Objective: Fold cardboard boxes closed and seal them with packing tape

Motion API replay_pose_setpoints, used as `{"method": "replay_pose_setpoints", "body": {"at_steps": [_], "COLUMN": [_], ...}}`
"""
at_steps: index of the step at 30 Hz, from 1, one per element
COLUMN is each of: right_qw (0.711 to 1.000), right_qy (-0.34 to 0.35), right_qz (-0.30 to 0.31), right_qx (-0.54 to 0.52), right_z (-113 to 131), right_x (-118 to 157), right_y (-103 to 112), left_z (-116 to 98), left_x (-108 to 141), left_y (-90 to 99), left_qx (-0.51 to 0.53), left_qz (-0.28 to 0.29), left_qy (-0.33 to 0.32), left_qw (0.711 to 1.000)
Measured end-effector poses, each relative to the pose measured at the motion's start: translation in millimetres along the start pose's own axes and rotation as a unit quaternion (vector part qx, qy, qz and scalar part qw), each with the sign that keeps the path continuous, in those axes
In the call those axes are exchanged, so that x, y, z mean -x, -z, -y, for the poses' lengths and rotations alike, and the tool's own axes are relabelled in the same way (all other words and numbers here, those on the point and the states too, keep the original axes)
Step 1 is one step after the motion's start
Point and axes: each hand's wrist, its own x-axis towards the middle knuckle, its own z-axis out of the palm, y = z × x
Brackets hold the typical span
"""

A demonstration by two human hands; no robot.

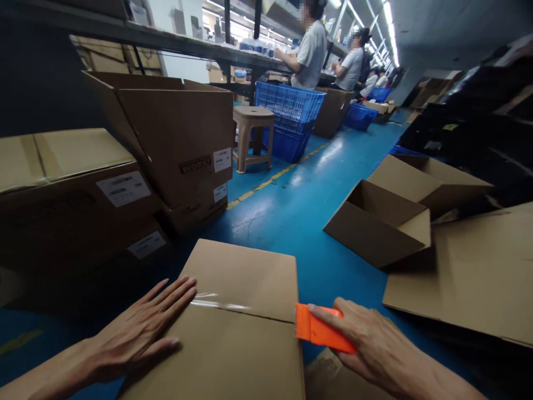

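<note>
A brown cardboard box (250,278) stands before me with its two top flaps closed to a narrow seam. Clear shiny tape lies over the left part of that seam. My left hand (145,328) rests on the box's left edge, fingers stretched out and holding nothing. In my right hand (362,333) is an orange tape dispenser (318,328), gripped with the thumb along its top. Its front end is against the right edge of the box, at the end of the seam. The tape roll inside the dispenser is hidden from view.
Labelled cartons (175,122) are stacked at left. A beige stool (254,133) and blue crates (289,105) stand behind them, near people (312,50) at a long bench (179,47). Open boxes (378,222) and a large cardboard piece (478,272) lie at right on the blue floor.
</note>
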Motion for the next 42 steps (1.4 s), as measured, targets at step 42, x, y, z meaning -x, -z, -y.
{"method": "replay_pose_setpoints", "body": {"at_steps": [42], "right_qw": [0.997], "right_qy": [0.027], "right_qz": [-0.065], "right_qx": [0.039], "right_z": [-2], "right_x": [4], "right_y": [-27], "left_z": [-163], "left_x": [-228], "left_y": [-25.2], "left_qx": [0.094], "left_qz": [-0.130], "left_qy": [0.095], "left_qw": [0.982]}}
